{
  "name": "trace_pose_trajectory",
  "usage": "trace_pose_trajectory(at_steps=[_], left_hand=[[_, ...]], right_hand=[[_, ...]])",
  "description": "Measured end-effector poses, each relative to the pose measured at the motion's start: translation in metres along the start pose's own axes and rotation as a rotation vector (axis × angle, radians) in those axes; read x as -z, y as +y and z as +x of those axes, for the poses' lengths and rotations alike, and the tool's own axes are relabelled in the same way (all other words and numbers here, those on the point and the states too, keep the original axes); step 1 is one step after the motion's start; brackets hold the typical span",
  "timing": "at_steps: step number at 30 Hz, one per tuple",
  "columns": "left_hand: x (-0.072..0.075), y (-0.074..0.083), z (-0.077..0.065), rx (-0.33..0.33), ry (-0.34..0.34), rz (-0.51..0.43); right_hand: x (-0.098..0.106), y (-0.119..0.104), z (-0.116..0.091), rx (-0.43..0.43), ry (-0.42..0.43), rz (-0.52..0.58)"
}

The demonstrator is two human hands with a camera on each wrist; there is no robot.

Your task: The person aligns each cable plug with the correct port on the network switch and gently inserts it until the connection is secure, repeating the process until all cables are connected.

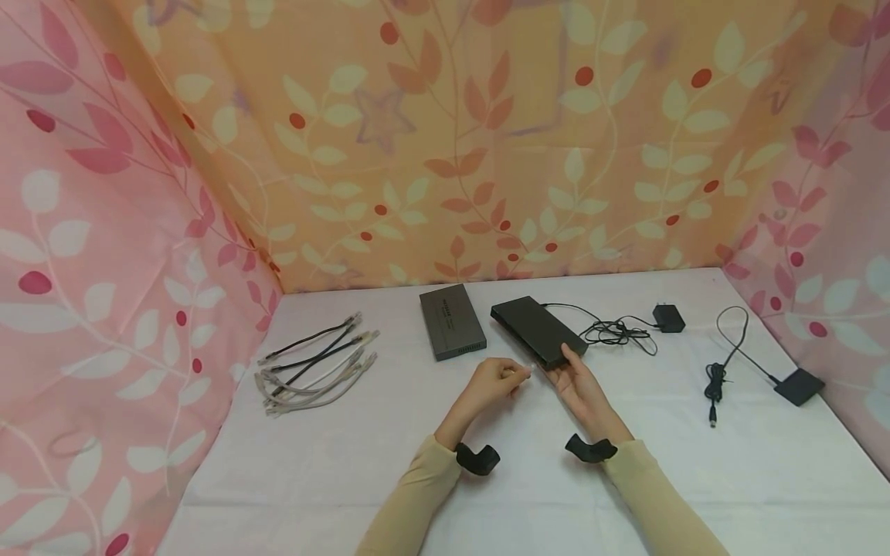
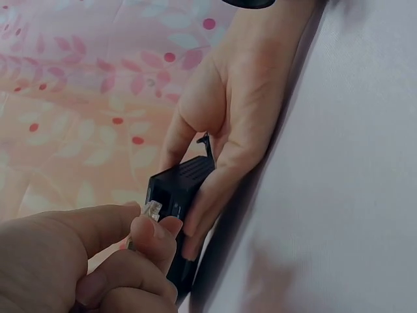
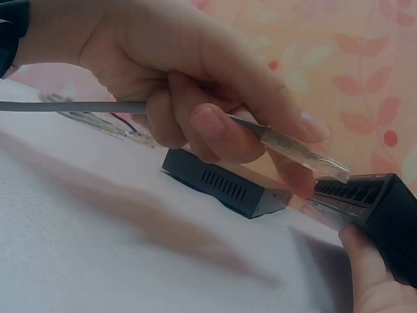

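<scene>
My right hand (image 1: 582, 390) grips the near end of a black network switch (image 1: 531, 328), thumb on top and fingers underneath. The switch is tilted, its row of ports (image 3: 348, 190) facing my left hand. Between the thumb and fingers of my left hand (image 1: 495, 380) is the clear plug (image 3: 306, 155) of a grey Ethernet cable (image 3: 71, 106). In the left wrist view the plug's tip overlaps the port side of the switch. A thin black power cord (image 1: 573, 307) runs from the far side of the held switch.
A second network switch (image 1: 452, 323) lies just left of the held one. Several grey and black Ethernet cables (image 1: 316, 386) lie in a bunch at the left. At the right are a power adapter (image 1: 669, 318) and another adapter (image 1: 799, 386) with a bundled cord. Patterned curtains (image 1: 445, 154) enclose the table.
</scene>
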State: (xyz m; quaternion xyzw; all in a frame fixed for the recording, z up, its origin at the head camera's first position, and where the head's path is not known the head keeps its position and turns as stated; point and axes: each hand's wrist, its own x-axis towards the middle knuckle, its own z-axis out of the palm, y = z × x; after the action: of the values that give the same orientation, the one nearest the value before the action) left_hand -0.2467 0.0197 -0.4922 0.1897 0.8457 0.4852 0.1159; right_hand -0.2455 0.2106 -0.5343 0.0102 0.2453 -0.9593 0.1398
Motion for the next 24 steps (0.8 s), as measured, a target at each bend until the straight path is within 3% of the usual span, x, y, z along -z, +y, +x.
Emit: trace_pose_trajectory(at_steps=[18,21,24], left_hand=[[-0.017,0.003,0.01,0.026,0.036,-0.051],[-0.018,0.005,0.01,0.05,0.029,-0.097],[-0.017,0.005,0.011,0.069,-0.007,-0.205]], right_hand=[[0.001,0.0,0.001,0.003,0.031,0.032],[0.001,0.001,0.001,0.005,0.036,0.04],[0.0,0.001,0.001,0.011,0.038,0.022]])
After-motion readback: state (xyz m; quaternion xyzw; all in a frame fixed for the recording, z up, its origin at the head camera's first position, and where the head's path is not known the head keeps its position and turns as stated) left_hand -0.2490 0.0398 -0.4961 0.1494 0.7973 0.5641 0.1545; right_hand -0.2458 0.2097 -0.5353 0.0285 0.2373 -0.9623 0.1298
